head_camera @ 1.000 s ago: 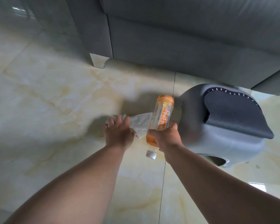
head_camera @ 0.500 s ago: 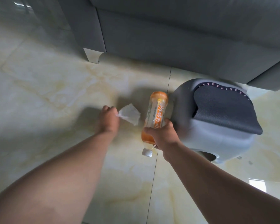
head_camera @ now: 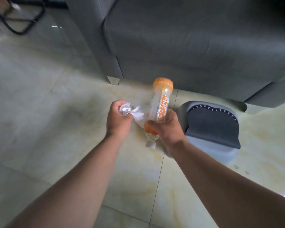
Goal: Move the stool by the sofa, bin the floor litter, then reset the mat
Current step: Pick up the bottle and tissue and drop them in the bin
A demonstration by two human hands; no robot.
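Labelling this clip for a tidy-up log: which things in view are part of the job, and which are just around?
Part of the job:
crumpled white tissue, in left hand
clear orange-labelled plastic bottle, in right hand
grey plastic stool
grey fabric sofa

Just around:
black metal frame

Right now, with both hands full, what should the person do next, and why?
Probably turn and look for a bin to carry the litter to. The left hand is closed on the crumpled white tissue, and the right hand grips the clear plastic bottle with orange bands. Both are off the tiled floor, and no bin is in view.
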